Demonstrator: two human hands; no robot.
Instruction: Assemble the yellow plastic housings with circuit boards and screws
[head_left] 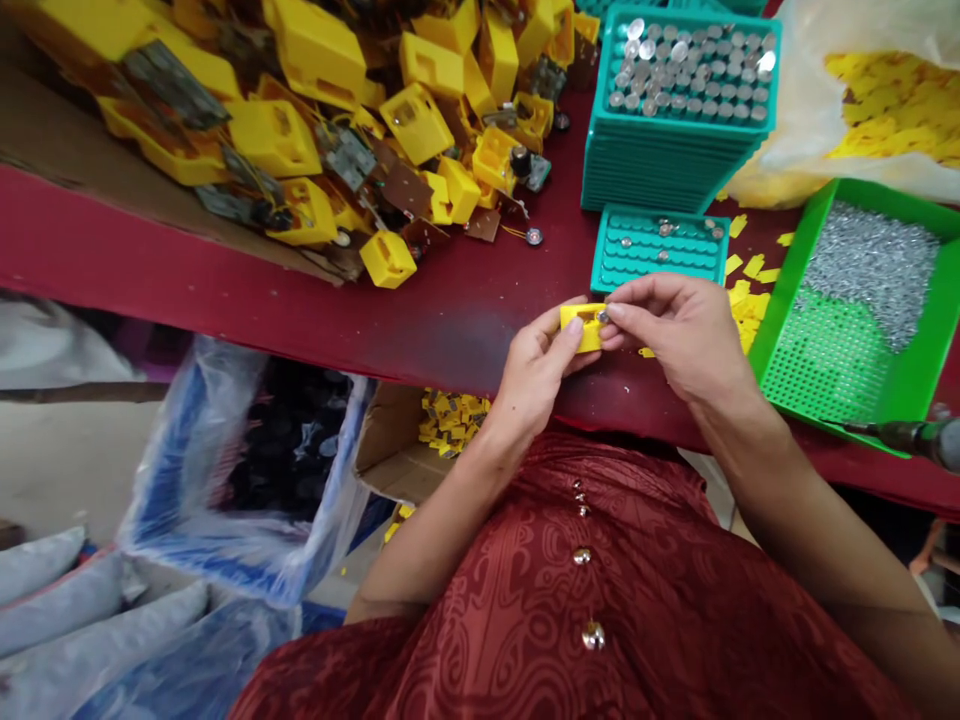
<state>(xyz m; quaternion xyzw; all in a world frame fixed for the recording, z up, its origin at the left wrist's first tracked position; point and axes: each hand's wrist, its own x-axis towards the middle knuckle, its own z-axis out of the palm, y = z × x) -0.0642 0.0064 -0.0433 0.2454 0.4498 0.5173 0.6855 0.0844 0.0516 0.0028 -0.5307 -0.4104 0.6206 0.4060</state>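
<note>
My left hand is closed on a small yellow plastic housing, which it holds above the front edge of the red table. The housing has an opening in its upper face. My right hand pinches a small round silvery part at the right end of the housing. Its fingertips partly cover that part, so I cannot tell whether it sits in the housing. Just beyond my hands lies a shallow teal tray with a few round metal pieces in it.
Stacked teal trays stand behind, the top one full of round metal pieces. A green basket of screws is at right, near a power screwdriver. Yellow housings with wired parts heap at left. Lined crates stand below.
</note>
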